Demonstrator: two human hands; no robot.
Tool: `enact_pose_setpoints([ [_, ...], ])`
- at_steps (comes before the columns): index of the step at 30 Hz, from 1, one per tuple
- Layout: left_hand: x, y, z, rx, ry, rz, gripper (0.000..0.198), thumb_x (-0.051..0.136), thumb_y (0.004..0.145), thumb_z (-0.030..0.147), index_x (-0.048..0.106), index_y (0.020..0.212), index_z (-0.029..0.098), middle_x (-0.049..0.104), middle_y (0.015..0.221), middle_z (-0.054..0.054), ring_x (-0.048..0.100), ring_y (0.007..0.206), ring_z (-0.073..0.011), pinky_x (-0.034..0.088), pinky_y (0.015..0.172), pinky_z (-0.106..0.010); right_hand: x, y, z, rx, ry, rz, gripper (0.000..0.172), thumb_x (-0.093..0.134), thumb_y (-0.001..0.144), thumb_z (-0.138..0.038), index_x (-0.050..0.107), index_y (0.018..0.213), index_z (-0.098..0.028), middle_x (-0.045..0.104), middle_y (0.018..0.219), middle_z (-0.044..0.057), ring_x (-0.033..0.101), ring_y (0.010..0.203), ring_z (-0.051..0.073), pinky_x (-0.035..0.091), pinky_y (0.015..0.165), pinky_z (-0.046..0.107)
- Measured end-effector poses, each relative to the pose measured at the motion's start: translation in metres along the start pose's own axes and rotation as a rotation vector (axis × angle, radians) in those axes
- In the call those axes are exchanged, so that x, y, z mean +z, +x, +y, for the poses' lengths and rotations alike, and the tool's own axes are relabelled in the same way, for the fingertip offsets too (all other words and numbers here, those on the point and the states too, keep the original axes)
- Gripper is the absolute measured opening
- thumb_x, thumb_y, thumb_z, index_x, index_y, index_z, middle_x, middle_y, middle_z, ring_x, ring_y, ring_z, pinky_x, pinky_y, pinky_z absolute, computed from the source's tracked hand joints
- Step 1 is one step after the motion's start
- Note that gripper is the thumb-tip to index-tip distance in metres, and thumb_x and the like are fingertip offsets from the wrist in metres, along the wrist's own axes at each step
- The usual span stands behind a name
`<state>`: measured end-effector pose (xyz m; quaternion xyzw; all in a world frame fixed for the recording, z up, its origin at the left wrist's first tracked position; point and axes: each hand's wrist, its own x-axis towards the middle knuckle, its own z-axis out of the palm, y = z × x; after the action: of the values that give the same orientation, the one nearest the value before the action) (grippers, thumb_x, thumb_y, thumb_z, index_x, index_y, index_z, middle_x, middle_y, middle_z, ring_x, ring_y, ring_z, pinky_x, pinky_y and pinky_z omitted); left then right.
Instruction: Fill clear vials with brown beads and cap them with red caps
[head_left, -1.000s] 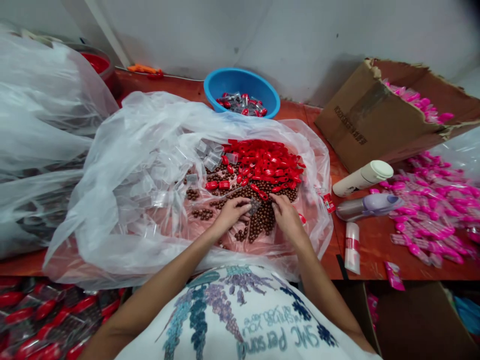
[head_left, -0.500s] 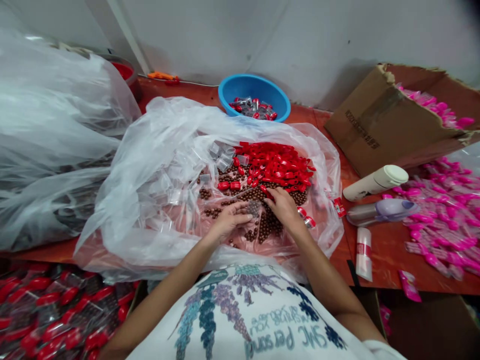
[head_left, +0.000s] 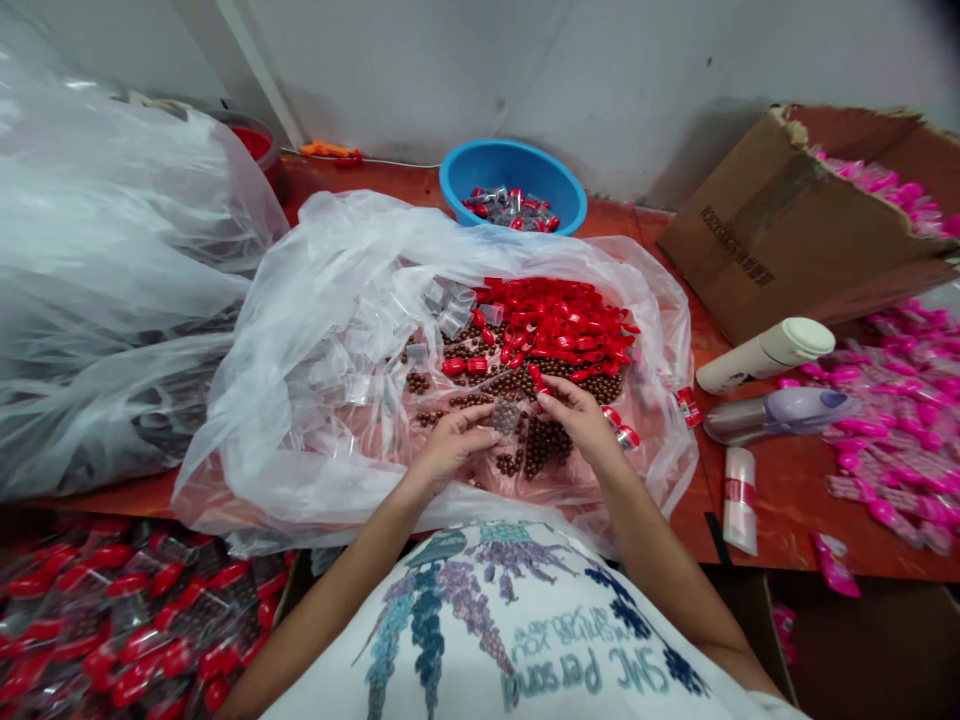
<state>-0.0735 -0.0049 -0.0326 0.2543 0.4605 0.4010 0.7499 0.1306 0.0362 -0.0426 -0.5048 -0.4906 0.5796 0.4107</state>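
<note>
My left hand [head_left: 459, 440] is closed on a small clear plastic container [head_left: 505, 416] with brown balls showing in or through it. Just right of it, my right hand [head_left: 574, 410] pinches a red plastic cap [head_left: 537, 378] between thumb and fingers. The cap and the container are apart. Under both hands lie loose brown balls [head_left: 546, 446] on a spread plastic bag [head_left: 277, 480]. A heap of red caps [head_left: 570, 320] sits beyond my right hand. Clear empty containers [head_left: 352, 350] lie to the left, partly behind the film.
A blue basin [head_left: 512, 160] with filled red-capped containers stands at the back. On the right are a cardboard box [head_left: 750, 230], a white bottle [head_left: 765, 355], a purple-lidded bottle [head_left: 780, 414] and pink pieces [head_left: 892, 420]. Red-capped containers [head_left: 127, 610] fill the lower left.
The red cap in my right hand has tipped more upright, and that hand has shifted slightly right. My left hand keeps the clear container at about the same place. The view has shifted a little.
</note>
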Motion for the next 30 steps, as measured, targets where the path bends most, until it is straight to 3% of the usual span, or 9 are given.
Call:
enact_pose_setpoints([
  [6,0.001,-0.006,0.003,-0.022,-0.031,-0.008,0.049,0.067,0.071,0.009,0.06,0.119,0.011,0.071,0.092,-0.009,0.069,0.069,-0.0166,0.057,0.069,-0.03,0.007,-0.009,-0.012,0.088,0.228,-0.059,0.042,0.072,0.071,-0.037,0.062,0.109,-0.026,0.066,0.088,-0.001,0.063,0.075,0.014,0.053,0.068,0.028],
  [13,0.0,-0.009,0.001,-0.013,0.013,-0.049,0.053,0.072,0.069,0.014,0.06,0.121,0.015,0.072,0.095,-0.008,0.069,0.071,-0.0154,0.056,0.069,-0.026,0.01,-0.01,-0.009,0.059,0.197,-0.06,0.032,0.07,0.073,-0.039,0.063,0.1,-0.023,0.066,0.086,-0.001,0.059,0.069,0.011,0.049,0.06,0.022],
  [21,0.003,-0.008,0.002,-0.059,-0.062,-0.074,0.042,0.068,0.073,0.013,0.063,0.114,0.013,0.071,0.094,-0.009,0.069,0.071,-0.0166,0.058,0.068,-0.027,0.014,-0.012,-0.021,-0.035,0.114,-0.141,0.03,0.062,0.08,-0.045,0.053,0.101,-0.025,0.069,0.098,0.003,0.063,0.093,0.018,0.05,0.08,0.032],
  [30,0.002,-0.006,0.006,-0.058,-0.182,-0.041,0.027,0.06,0.082,0.022,0.065,0.106,0.011,0.071,0.09,-0.01,0.069,0.069,-0.0187,0.059,0.066,-0.031,0.018,-0.014,-0.024,-0.082,0.089,-0.178,0.025,0.059,0.083,-0.043,0.052,0.1,-0.026,0.068,0.095,0.001,0.063,0.093,0.017,0.05,0.079,0.03],
])
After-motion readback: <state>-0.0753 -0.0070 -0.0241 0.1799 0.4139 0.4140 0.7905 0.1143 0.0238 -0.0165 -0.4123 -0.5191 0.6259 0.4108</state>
